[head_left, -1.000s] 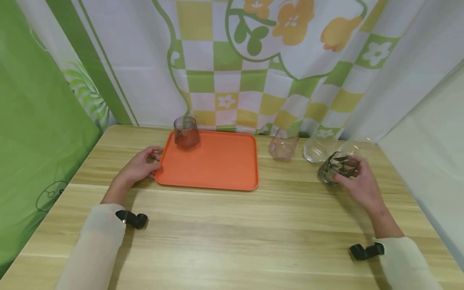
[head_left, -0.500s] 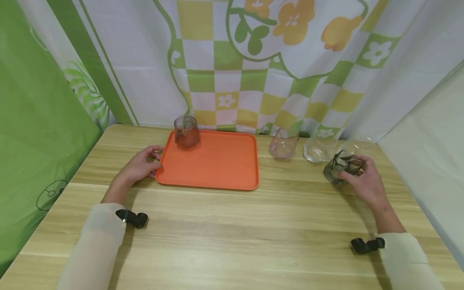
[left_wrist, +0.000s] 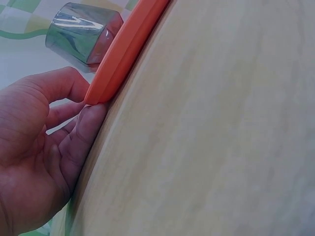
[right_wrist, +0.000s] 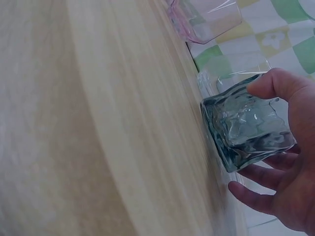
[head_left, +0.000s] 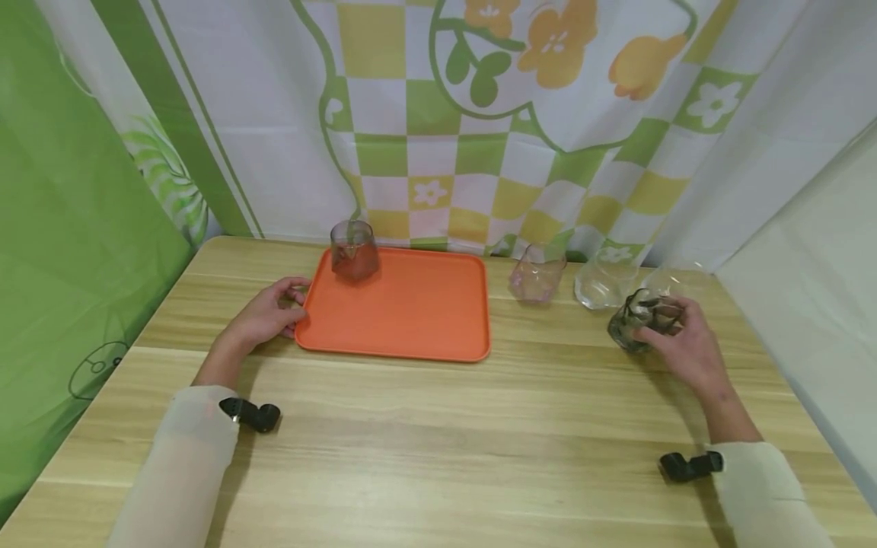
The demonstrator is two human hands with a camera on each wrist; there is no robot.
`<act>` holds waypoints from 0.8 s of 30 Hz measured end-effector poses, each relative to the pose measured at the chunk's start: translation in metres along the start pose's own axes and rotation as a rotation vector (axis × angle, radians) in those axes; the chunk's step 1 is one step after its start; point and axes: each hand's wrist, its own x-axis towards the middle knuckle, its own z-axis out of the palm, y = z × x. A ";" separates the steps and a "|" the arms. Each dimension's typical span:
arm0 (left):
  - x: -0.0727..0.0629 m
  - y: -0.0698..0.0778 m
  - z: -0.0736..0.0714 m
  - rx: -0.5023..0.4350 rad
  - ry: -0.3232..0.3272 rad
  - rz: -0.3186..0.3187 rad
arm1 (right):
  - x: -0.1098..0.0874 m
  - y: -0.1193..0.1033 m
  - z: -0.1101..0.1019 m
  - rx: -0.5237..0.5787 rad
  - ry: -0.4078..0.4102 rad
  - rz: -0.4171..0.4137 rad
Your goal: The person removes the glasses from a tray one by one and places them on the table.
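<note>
An orange tray [head_left: 404, 312] lies on the table, a purple-grey glass [head_left: 354, 253] standing on its back left corner. My left hand [head_left: 269, 313] is at the tray's left edge; in the left wrist view the thumb and index finger pinch the rim [left_wrist: 110, 73]. On the right, my right hand [head_left: 688, 346] grips a smoky grey-green glass with a wavy wall [head_left: 626, 323]. The thumb presses one side in the right wrist view and the fingers [right_wrist: 256, 196] reach round the other. The held glass [right_wrist: 251, 123] is close over the tabletop.
A pink glass [head_left: 537, 275] and a clear glass [head_left: 603, 283] stand along the back of the table, with another clear glass [head_left: 678, 278] behind the right hand. A patterned curtain [head_left: 432, 152] hangs at the back edge. Bare wood [head_left: 438, 441] lies in front.
My right hand with the grey-green glass shifted slightly right, then a little back to the left. The left hand, the tray and the standing glasses stay in place.
</note>
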 end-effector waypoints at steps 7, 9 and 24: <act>0.000 0.000 0.000 -0.006 -0.004 0.006 | 0.000 -0.001 0.000 0.007 -0.017 -0.004; 0.000 0.000 0.000 -0.010 -0.005 0.008 | 0.000 -0.001 0.000 0.012 -0.021 -0.011; -0.001 0.000 0.001 -0.006 0.000 0.006 | 0.000 0.002 0.001 0.002 -0.039 -0.035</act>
